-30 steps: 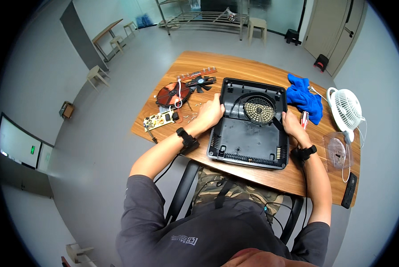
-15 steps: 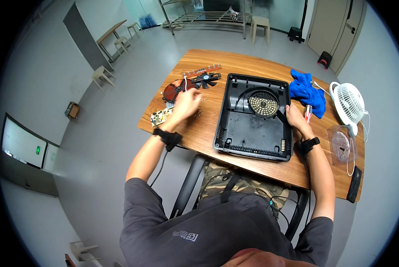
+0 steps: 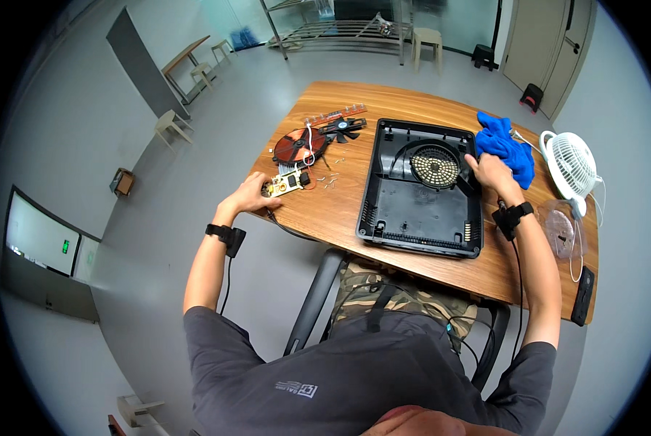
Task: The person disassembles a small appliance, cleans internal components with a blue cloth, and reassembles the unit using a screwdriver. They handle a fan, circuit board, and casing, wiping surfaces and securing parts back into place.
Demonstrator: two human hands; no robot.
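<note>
At the table's left edge, my left hand [image 3: 247, 195] is closed on the near left end of a small circuit board [image 3: 289, 183] with yellow and black parts. Beyond it lies a round copper-red coil [image 3: 296, 147] with a white wire. My right hand [image 3: 494, 176] is at the right rim of a large black plastic housing [image 3: 405, 200], its thumb by the edge. The other fingers are largely hidden, so whether they grip anything is unclear. The housing lies open side up, with a round vent grille [image 3: 436, 167] in it.
Behind the coil are a black fan [image 3: 342, 129] and a strip with small clear parts [image 3: 336, 115]. Loose screws [image 3: 329, 180] lie left of the housing. To the right are a blue cloth [image 3: 505, 149], a white fan [image 3: 572, 166], a clear plastic piece [image 3: 560, 231] and a black bar [image 3: 582, 296].
My left hand has moved from over the coil toward the table edge and taken hold of the circuit board. My right hand has shifted slightly; the red-handled screwdriver beside it no longer shows.
</note>
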